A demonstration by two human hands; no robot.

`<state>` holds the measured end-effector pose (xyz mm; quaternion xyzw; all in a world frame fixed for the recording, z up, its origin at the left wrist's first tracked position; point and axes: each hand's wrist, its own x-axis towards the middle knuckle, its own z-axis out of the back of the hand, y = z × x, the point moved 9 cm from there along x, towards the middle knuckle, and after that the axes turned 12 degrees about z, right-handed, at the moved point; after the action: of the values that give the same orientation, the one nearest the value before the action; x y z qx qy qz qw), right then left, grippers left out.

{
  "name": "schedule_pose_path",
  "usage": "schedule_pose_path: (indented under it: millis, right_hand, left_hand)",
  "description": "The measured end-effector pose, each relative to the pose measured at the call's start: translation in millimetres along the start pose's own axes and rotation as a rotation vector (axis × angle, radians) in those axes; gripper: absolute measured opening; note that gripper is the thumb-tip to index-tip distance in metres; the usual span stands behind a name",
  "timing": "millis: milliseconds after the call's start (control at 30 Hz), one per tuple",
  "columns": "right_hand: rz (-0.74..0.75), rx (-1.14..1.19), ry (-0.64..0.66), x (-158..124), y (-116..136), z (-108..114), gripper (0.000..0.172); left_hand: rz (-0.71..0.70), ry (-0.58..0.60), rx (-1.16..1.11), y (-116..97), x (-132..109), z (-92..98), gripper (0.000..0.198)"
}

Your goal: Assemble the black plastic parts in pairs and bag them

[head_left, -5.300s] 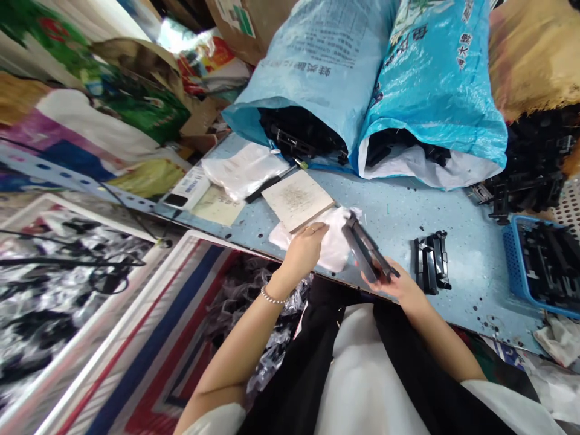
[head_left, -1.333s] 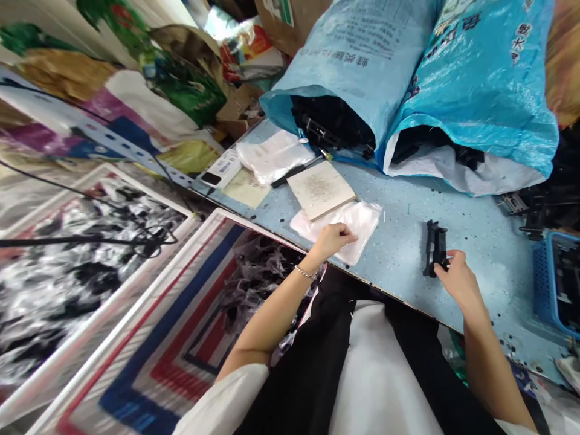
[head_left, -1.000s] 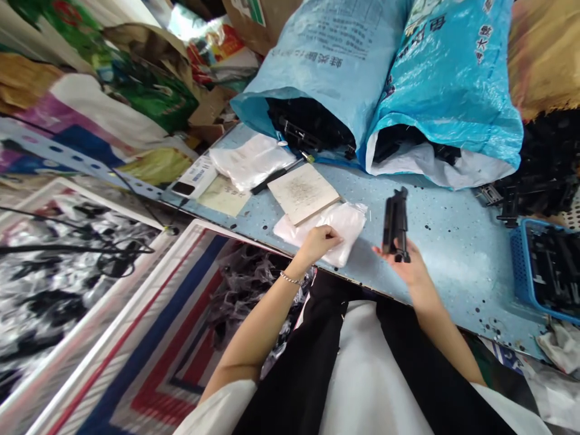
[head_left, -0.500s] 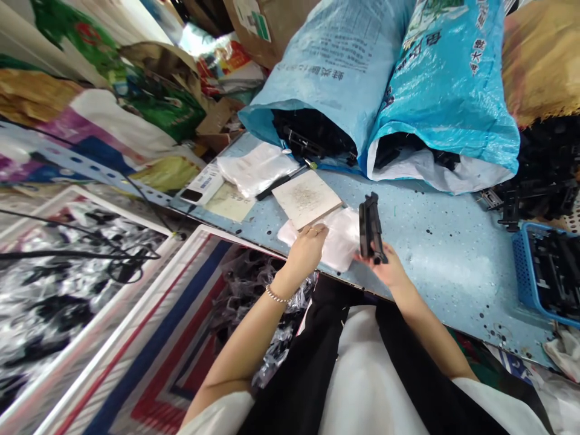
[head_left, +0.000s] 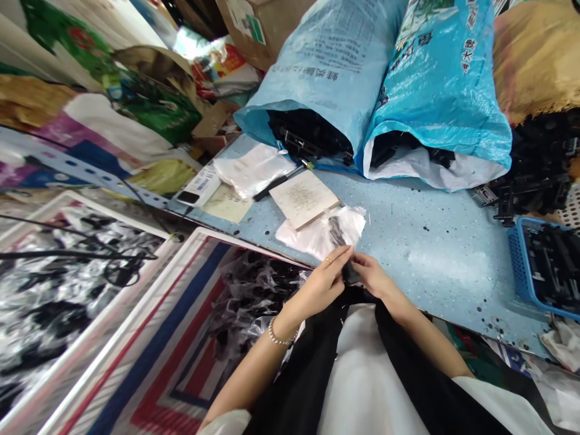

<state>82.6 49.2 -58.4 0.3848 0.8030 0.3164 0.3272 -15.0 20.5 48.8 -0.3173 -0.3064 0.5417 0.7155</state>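
Observation:
A black plastic part (head_left: 350, 274) lies at the table's front edge, its far end showing through a clear plastic bag (head_left: 357, 221). My left hand (head_left: 322, 284) is closed at the bag's near end, fingers over the part. From the other side my right hand (head_left: 374, 277) pinches the part's near end, close to my left fingertips. Beneath the bag is a stack of clear bags (head_left: 296, 240), weighed down by a pale square board (head_left: 304, 198). My fingers partly hide the bag's mouth.
Two blue woven sacks (head_left: 317, 66) (head_left: 435, 90) holding black parts lie open at the back. A blue basket (head_left: 521, 266) of black parts stands right. Left of the table, white-rimmed containers (head_left: 199, 241) hold bagged black parts. More clear bags (head_left: 254, 169) lie behind the board.
My right hand has brought the black part left and toward me, and it is now partly inside a clear bag. My left hand has moved from the board's edge to the bag.

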Motion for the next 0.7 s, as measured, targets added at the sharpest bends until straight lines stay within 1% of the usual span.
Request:
schedule_pose_path:
  millis: [100,133,200,233,300,367,400,467,533,600,633,667,700]
  right_hand:
    - [-0.19,0.262,0.063,-16,-10,-12,0.024]
    - [-0.226,0.342,0.075,-20,-11,-14,0.025]
    - [-0.226,0.44,0.083,-24,-8,-14,0.03]
    - [-0.204,0.466,0.078,-24,-8,-13,0.03]
    - [-0.154,0.458,0.047,-20,-10,-9,0.027]
    - [-0.065,0.357,-0.037,-13,-10,2,0.021]
    - [-0.007,0.299,-0.092,-10,-8,7,0.019]
    - [0.138,0.116,-0.213,-8,4,21,0.019]
    - [0.29,-0.211,-0.294,-12,26,29,0.022]
    - [0.412,-0.628,-0.316,-20,48,25,0.028]
    - [0.446,-0.791,-0.304,-23,55,21,0.031]
    - [0.468,-0.912,-0.285,-25,58,15,0.034]
    - [0.486,-0.997,-0.269,-27,60,10,0.037]
  left_hand:
    - [0.057,-0.111,-0.038,15,-3,17.4,0.08]
    - [0.078,-0.143,-0.032,20,-4,21.4,0.08]
    - [0.078,-0.182,0.007,24,-5,22.7,0.082]
    - [0.041,-0.194,0.034,20,-6,20.2,0.084]
    - [-0.096,-0.182,0.071,4,-11,8.6,0.086]
    - [-0.215,-0.127,0.063,-11,-18,-6.1,0.084]
    - [-0.225,-0.104,0.039,-14,-20,-11.1,0.082]
    - [-0.141,-0.103,-0.04,-8,-20,-12.8,0.072]
    - [-0.022,-0.119,-0.135,3,-19,-10.2,0.062]
    - [0.032,-0.076,-0.191,7,-19,-12.7,0.057]
    - [0.035,-0.046,-0.192,5,-19,-14.9,0.059]
    - [0.041,-0.026,-0.175,4,-19,-16.3,0.065]
    - [0.06,-0.032,-0.148,5,-19,-15.5,0.073]
